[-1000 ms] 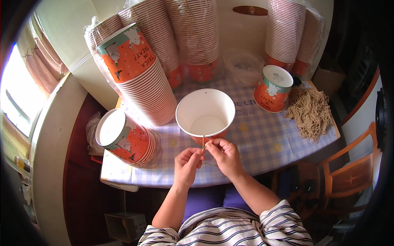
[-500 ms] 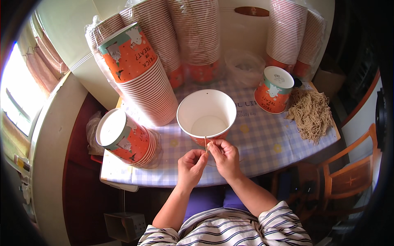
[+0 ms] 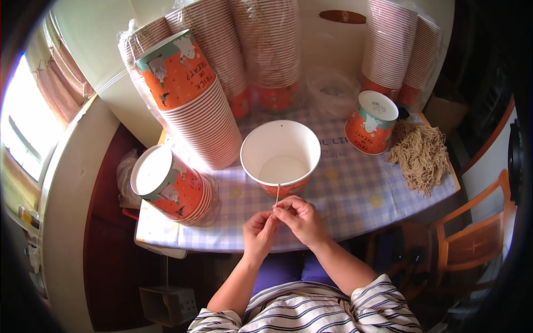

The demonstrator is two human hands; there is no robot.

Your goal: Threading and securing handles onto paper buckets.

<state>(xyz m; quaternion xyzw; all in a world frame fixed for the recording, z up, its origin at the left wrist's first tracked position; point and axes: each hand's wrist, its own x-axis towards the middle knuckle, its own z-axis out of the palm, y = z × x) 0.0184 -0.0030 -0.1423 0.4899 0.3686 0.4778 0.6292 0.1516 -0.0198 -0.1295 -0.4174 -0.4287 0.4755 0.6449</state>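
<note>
Hands point(image 3: 301, 221) pinch cord point(image 3: 278, 194) below bucket's point(image 3: 281, 152) near rim.

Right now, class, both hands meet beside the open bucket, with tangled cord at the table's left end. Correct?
No: the head view shows tangled cord at the table's right end. The left hand and right hand meet beside the open bucket.

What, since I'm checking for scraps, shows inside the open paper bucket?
The bucket shows only white inner wall, bottom and a dark spot below the far rim. The near rim hides the near inner wall.
</note>
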